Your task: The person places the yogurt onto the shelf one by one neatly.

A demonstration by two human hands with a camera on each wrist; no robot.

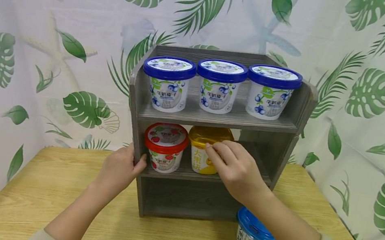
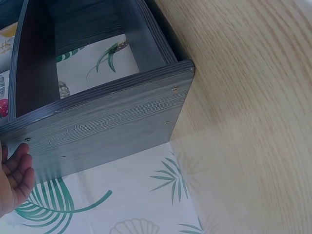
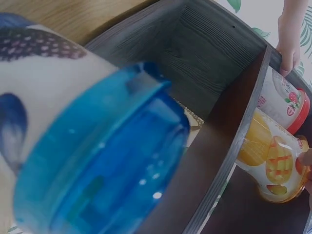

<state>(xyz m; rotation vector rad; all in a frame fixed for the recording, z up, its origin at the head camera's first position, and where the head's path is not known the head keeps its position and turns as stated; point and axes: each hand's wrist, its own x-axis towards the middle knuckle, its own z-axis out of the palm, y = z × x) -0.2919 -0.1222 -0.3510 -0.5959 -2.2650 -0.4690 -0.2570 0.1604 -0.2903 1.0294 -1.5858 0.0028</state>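
Note:
A grey wooden shelf (image 1: 218,120) stands on the table. My left hand (image 1: 117,169) grips its left side panel, with the thumb at the front edge and the fingers against the outer face (image 2: 19,170). On the middle shelf, my right hand (image 1: 239,167) holds a yellow-lidded cup (image 1: 197,159) by its lid; mango pictures show on the cup in the right wrist view (image 3: 273,161). Left of it sits a red-lidded cup with a strawberry print (image 1: 164,161), close to my left thumb.
Three blue-lidded blueberry cups (image 1: 218,86) line the top shelf. A cup with a bright blue lid (image 1: 254,233) stands on the table (image 1: 114,232) at the shelf's front right, below my right forearm. Leaf-patterned cloth (image 1: 83,6) hangs behind and at the sides.

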